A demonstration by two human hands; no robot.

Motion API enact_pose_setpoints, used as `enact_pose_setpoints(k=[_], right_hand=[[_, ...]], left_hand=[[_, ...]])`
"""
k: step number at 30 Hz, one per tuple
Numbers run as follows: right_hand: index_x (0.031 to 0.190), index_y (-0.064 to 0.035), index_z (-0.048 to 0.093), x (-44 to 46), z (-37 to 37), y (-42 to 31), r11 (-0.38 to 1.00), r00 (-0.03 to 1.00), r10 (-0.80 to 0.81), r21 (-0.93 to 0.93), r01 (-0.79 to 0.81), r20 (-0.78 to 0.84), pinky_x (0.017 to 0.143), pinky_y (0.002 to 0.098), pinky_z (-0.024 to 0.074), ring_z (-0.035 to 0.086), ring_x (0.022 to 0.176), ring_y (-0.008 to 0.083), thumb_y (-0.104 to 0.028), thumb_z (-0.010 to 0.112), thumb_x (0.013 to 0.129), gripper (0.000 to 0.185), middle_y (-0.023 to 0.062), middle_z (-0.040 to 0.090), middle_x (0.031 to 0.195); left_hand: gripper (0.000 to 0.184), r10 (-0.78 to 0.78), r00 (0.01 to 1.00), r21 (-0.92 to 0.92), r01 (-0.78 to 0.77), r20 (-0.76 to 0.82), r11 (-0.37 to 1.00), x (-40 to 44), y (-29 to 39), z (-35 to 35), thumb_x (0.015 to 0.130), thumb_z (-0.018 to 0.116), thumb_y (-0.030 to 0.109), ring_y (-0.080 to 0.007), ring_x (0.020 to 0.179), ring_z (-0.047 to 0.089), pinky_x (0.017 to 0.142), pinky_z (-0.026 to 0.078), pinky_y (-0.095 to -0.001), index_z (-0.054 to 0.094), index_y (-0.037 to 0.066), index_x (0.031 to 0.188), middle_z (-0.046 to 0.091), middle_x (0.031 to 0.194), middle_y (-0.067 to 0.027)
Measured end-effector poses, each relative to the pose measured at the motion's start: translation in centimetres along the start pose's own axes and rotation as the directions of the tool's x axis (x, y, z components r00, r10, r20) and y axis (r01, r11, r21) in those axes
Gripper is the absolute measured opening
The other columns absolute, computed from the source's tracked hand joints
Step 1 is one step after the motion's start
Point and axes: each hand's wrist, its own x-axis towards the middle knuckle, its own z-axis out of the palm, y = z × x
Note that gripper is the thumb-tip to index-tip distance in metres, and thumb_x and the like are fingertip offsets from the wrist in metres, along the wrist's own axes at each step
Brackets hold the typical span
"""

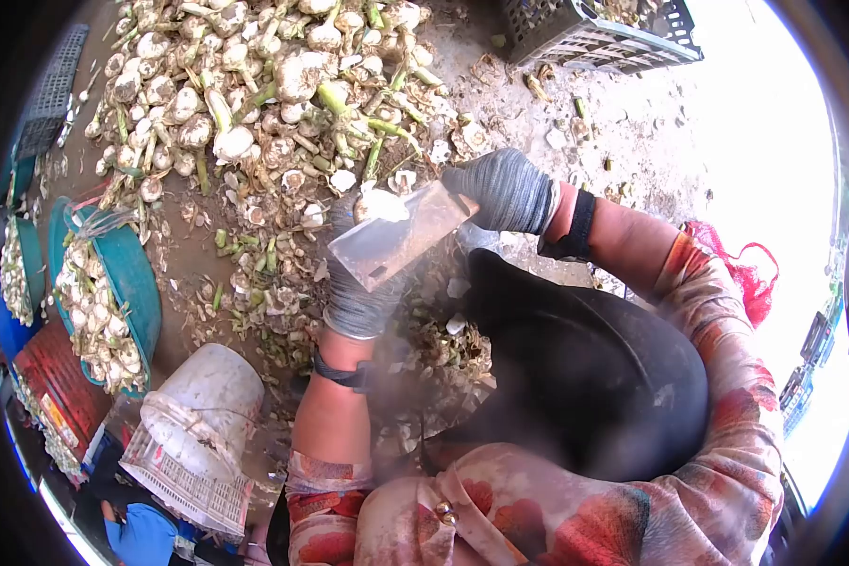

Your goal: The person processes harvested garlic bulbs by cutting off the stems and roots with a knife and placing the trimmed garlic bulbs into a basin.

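My right hand (505,191), in a grey knit glove, is closed around the handle end of a cleaver. The broad, dirt-smeared cleaver (406,236) has a rectangular blade that stretches left across the front of my other hand. My left hand (363,300), gloved too, is closed on a garlic bulb (379,206), whose pale cut face shows just above the blade. The blade hides most of the left fingers. Below and around both hands lie garlic trimmings (269,307), bits of stalk and peel.
A heap of garlic bulbs (255,85) covers the ground ahead. At left stand a teal tub (132,274) of garlic, a red tub (61,377) and a white bucket (208,396). A black crate (604,40) is at the top right. Black cloth (594,368) covers my lap.
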Motion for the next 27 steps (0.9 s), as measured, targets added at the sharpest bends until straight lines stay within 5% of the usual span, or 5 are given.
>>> enact_pose_setpoints(k=[13, 15, 20, 23, 27], right_hand=[[0.114, -0.0052, 0.061, 2.4, -1.6, -2.8, 0.499, 0.9, 0.322, 0.755, -0.426, 0.295, 0.071, 0.031, 0.0478, 0.056, 0.077, 0.0107, -0.047, 0.066, 0.085, 0.051, 0.0031, 0.063, 0.083], [0.111, -0.0054, 0.062, 2.3, -2.1, -3.0, 0.502, 0.949, 0.281, 0.821, -0.271, 0.142, 0.077, 0.0314, 0.0487, 0.059, 0.084, 0.0131, -0.044, 0.068, 0.084, 0.047, 0.0073, 0.065, 0.089], [0.115, -0.007, 0.059, 2.5, 1.0, -2.2, 0.805, 0.994, 0.028, 0.591, 0.04, -0.107, 0.082, 0.0364, 0.049, 0.063, 0.09, 0.0248, -0.041, 0.071, 0.081, 0.049, 0.0129, 0.066, 0.095], [0.108, -0.0089, 0.06, 1.6, -2.3, -2.4, 0.895, 0.997, 0.054, 0.44, -0.073, 0.056, 0.08, 0.0392, 0.0492, 0.063, 0.092, 0.0324, -0.044, 0.07, 0.078, 0.048, 0.0155, 0.065, 0.098], [0.1, -0.0111, 0.061, 2.3, -3.9, -2.5, 0.993, 0.979, 0.095, 0.048, -0.105, 0.183, 0.07, 0.043, 0.0505, 0.063, 0.081, 0.0371, -0.034, 0.067, 0.079, 0.031, 0.0143, 0.066, 0.087]], left_hand=[[0.082, 0.358, 0.924, 0.672, -0.181, -0.133, 0.718, 2.0, 3.0, 0.5, 0.068, 0.082, 0.02, -0.026, 0.119, 0.044, 0.098, 0.042, -0.0409, 0.036, 0.003, 0.133, 0.043, 0.128, -0.0156], [0.083, -0.027, 0.95, -0.069, 0.006, -0.312, 0.998, 1.0, 2.3, 0.6, 0.072, 0.08, 0.03, -0.0275, 0.12, 0.044, 0.097, 0.041, -0.0407, 0.035, 0.003, 0.136, 0.04, 0.132, -0.0144], [0.058, -0.478, 0.859, -0.902, 0.341, 0.184, 0.265, 1.3, 0.2, 1.3, 0.09, 0.059, 0.042, -0.0267, 0.115, 0.052, 0.097, 0.044, -0.0423, 0.045, 0.005, 0.133, 0.054, 0.127, -0.0091], [0.036, -0.026, 0.999, 0.421, 0.015, 0.019, 0.907, 1.7, -1.5, -0.1, 0.094, 0.054, 0.028, -0.0257, 0.107, 0.057, 0.095, 0.045, -0.0382, 0.056, 0.006, 0.123, 0.06, 0.118, -0.0104], [0.027, -0.255, 0.958, -0.13, 0.239, -0.128, 0.962, 0.8, -1.6, -0.8, 0.093, 0.058, 0.021, -0.0189, 0.097, 0.058, 0.086, 0.046, -0.0315, 0.059, 0.003, 0.113, 0.063, 0.107, -0.0096]])
